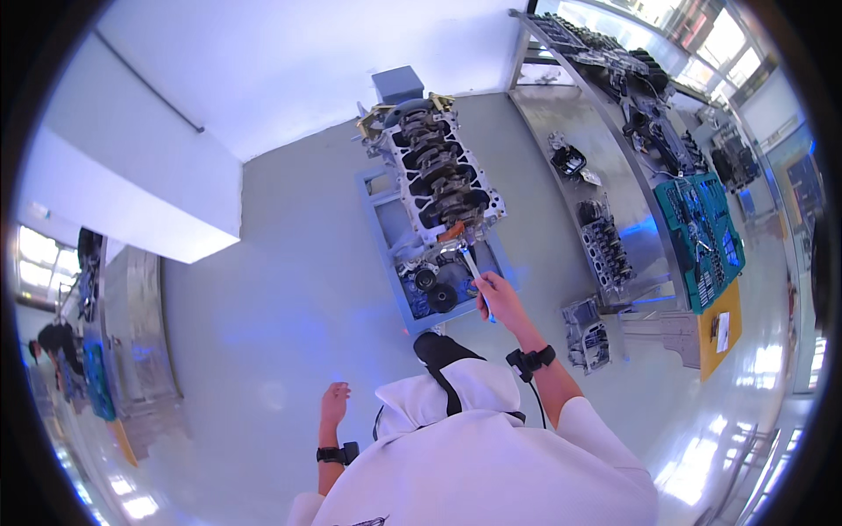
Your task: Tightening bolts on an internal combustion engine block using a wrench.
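Observation:
An upturned engine block (443, 167) with its crankshaft (436, 162) showing rests on a stand in front of me. My right hand (500, 298) is wrapped round the handle of a long silver wrench (473, 265). The wrench's head reaches the near end of the block, beside an orange part (452, 231); what it sits on is too small to tell. At my left side hangs my left hand (334, 403), fingers apart and slightly bent, holding nothing.
Under the block is a blue-grey tray frame (394, 294) holding black pulleys (441, 296). To the right, a metal workbench (614, 167) carries engine parts and a green tool case (702, 237). More castings (586, 335) lie by its foot. A person (60, 346) bends at the far left.

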Demonstrator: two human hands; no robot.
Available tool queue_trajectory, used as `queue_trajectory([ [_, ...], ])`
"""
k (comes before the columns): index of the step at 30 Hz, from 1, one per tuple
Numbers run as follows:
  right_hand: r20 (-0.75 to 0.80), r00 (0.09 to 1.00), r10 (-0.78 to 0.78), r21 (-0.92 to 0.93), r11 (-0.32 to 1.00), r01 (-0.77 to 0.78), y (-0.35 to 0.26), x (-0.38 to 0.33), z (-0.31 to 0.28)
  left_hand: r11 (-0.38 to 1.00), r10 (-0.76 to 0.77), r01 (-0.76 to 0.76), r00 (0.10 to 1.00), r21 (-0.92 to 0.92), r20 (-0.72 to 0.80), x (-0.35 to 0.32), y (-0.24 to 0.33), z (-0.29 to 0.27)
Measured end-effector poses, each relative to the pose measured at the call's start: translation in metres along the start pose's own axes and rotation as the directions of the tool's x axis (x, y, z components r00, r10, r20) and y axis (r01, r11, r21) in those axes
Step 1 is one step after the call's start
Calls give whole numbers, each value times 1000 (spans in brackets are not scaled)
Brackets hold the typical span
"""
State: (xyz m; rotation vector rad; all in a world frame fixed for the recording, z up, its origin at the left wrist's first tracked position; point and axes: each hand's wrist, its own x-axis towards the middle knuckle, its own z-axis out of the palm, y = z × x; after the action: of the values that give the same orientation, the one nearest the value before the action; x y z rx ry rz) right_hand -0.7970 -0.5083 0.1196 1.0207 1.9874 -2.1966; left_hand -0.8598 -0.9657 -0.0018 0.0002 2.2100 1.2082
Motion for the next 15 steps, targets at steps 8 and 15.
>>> queue_trajectory([
  [8, -106, 993, 51, 83, 996, -42, -15, 66, 1, 994, 81, -97, 965, 54, 249, 101, 114, 12],
  [15, -141, 977, 160, 140, 980, -140, -34, 70, 8, 951, 191, -283, 855, 126, 481, 198, 195, 21],
])
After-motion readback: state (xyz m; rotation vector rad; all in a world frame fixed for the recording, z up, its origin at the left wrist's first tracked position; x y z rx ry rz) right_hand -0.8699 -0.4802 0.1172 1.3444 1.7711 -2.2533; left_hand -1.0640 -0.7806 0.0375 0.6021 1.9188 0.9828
